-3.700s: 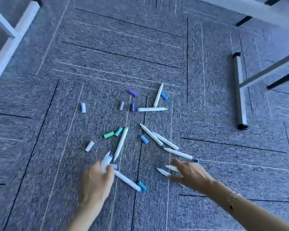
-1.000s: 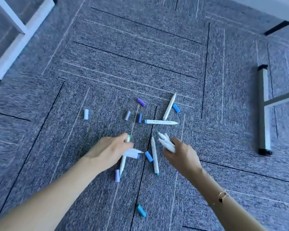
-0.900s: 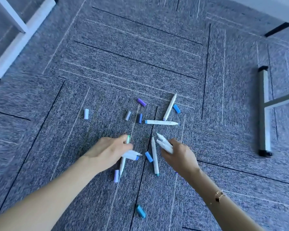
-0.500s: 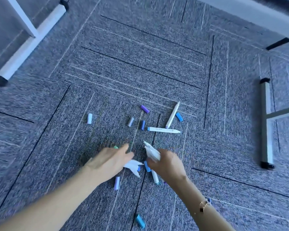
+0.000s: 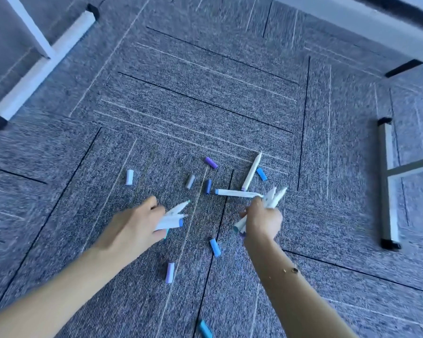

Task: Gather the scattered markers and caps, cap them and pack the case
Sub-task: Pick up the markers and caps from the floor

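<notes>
The person works on a grey carpeted floor (image 5: 205, 106); no marker case is in view. The left hand (image 5: 134, 228) has its grip clamped on a small bundle of white markers (image 5: 172, 217) whose tips point right and far. The right hand (image 5: 263, 219) has its grip clamped on a second, larger marker bundle (image 5: 272, 197), tips fanned up and to the far right, coloured butt ends protruding below the fist. Two markers remain loose on the floor. The horizontal marker (image 5: 238, 192) lies just beyond the right hand, long axis running left to right, its right end meeting or passing under the held bundle; which of the two cannot be determined. The upright marker (image 5: 252, 171) lies farther away, long axis near to far with a slight lean right, its near end almost touching the horizontal marker. Judgement: the right hand is clearly nearer to both, and the horizontal marker lies crosswise to its reach, so it is the likely next pickup. Loose caps are scattered: a purple cap (image 5: 211, 162) and a blue cap (image 5: 261, 173) far, a grey cap (image 5: 190, 181) and a dark blue cap (image 5: 208, 186) centre, a pale cap (image 5: 129, 177) left, and a near blue cap (image 5: 215, 247), a lilac cap (image 5: 170, 272) and a bottom-edge blue cap (image 5: 205, 329) nearer the person. Gathering is partly done; capping has not begun.
</notes>
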`<state>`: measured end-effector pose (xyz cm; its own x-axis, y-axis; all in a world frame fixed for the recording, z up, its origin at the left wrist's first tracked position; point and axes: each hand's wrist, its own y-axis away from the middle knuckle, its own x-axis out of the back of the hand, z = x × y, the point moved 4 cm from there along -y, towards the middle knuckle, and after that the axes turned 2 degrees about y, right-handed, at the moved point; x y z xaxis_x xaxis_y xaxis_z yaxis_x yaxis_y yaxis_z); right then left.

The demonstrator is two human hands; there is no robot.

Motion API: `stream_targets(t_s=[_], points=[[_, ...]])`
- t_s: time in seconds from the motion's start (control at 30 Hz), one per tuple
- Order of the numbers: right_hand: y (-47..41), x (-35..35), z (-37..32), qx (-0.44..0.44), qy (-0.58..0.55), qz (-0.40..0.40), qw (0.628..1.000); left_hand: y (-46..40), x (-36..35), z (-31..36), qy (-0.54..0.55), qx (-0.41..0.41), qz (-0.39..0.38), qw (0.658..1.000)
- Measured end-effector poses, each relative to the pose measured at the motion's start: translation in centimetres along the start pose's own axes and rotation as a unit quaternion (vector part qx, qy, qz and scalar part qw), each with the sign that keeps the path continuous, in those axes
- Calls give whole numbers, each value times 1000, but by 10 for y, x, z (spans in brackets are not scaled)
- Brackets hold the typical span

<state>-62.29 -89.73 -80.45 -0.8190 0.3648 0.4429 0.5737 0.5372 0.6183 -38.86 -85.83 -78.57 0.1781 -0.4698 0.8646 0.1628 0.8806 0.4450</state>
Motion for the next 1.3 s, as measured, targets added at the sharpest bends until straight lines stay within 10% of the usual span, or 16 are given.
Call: stream_targets(t_s=[0.27,0.63,1.17,1.3], points=[[-19,-23,-2,-14,84,-21,996,-10,19,10,62,52,40,996],[-36,-9,-50,212,265,53,939,-29,33,16,159,79,78,981],[-6,-37,-23,191,450,-57,871,53,26,-41,208,223,55,951],[31,-17,10,143,362,-102,916,95,42,-30,214,240,56,945]])
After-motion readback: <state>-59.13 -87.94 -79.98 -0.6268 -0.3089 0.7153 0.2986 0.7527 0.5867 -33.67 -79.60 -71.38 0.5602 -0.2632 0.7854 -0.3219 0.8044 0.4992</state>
